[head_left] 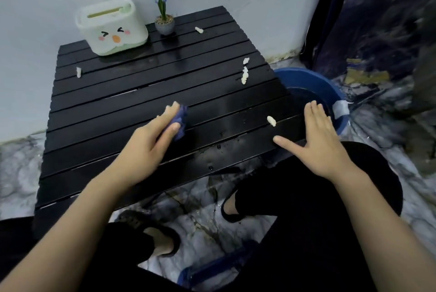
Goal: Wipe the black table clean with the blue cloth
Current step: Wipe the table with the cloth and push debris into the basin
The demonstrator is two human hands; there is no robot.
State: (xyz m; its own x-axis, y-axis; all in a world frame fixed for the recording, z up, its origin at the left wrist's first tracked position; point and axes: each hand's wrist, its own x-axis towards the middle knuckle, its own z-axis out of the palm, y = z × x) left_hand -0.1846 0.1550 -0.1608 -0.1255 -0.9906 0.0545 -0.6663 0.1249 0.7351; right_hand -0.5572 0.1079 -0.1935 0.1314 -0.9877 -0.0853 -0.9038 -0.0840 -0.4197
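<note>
A low black slatted table (118,107) fills the middle of the view, wet and shiny near its front right. My left hand (151,140) presses a bunched blue cloth (181,119) onto the table's centre. My right hand (318,140) lies flat with fingers spread on the table's front right edge, holding nothing. Several small white scraps lie on the slats: one just left of my right hand (271,121), two near the right edge (245,75), one at the back (199,29) and one at the left (78,72).
A white tissue box with a cartoon face (111,27) and a small potted blue flower (164,23) stand at the table's back. A blue basin of water (313,86) sits on the floor right of the table. My knees and feet are below the front edge.
</note>
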